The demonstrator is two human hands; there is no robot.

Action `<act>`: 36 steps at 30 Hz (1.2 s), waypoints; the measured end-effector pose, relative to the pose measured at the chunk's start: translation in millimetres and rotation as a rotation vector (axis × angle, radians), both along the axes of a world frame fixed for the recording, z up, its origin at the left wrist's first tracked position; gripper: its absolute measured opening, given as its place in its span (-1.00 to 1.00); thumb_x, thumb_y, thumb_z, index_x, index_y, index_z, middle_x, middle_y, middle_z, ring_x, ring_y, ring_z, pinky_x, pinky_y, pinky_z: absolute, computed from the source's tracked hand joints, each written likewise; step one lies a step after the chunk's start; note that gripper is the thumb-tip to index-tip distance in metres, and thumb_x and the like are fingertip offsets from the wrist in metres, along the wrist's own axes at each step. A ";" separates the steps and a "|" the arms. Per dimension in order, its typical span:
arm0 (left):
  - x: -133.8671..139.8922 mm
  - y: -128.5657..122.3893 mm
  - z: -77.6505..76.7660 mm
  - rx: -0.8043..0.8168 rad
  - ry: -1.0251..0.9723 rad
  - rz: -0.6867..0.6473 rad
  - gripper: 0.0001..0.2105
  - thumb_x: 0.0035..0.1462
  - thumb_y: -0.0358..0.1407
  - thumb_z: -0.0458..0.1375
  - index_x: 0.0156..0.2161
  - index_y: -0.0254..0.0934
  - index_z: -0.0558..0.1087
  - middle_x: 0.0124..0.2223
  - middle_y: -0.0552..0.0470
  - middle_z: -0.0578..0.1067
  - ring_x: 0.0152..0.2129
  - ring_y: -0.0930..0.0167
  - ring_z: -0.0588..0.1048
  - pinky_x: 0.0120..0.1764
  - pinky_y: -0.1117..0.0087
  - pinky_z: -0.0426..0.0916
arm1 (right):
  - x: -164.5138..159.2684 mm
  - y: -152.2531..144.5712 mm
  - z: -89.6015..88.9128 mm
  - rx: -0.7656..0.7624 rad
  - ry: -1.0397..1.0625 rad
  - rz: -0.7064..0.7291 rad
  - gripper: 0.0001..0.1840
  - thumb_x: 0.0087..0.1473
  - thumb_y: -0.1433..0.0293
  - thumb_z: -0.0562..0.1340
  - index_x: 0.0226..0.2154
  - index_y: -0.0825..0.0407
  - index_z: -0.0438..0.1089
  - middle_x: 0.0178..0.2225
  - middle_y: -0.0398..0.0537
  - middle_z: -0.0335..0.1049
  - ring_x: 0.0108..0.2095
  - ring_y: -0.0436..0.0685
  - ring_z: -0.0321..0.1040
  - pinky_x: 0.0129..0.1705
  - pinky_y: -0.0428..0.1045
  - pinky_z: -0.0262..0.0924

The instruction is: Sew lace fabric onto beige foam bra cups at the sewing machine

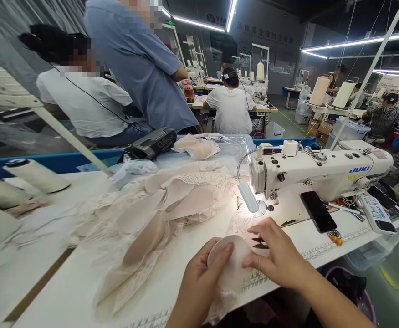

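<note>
My left hand (201, 278) grips a pale bra cup (232, 266), thumb lying over its face, near the table's front edge. Lace hangs from the cup below. A pair of dark-bladed thread snips (260, 243) is tucked in my right hand (283, 257), blades pointing left; its thumb and fingers are at the cup's right side. Just beyond, lace fabric (242, 223) lies near the needle area of a white sewing machine (322, 173), lit by a small lamp (248, 196). To the left spreads a pile of beige lace bra pieces (186, 196).
A black phone (318, 212), an orange-handled item (335, 238) and a white control box (379, 214) lie right of my hands. Thread cones (37, 175) stand at the left. A person in blue (141, 68) stands beyond the table; other people sit at machines.
</note>
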State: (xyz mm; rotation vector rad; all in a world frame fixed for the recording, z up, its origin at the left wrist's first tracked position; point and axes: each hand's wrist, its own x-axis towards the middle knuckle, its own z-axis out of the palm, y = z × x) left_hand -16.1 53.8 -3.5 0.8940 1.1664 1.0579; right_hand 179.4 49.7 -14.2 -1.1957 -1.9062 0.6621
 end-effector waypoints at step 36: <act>-9.1 -2.3 1.8 0.090 0.191 -0.031 -0.56 0.05 0.15 0.35 -0.39 -0.23 0.53 -0.48 0.15 0.41 -0.51 0.41 0.34 -0.46 0.51 0.26 | -12.7 18.2 -16.8 0.408 0.020 -0.229 -0.78 0.17 0.60 0.06 -0.36 -0.06 0.14 -0.40 -0.14 0.21 -0.38 0.13 0.15 -0.35 0.01 0.02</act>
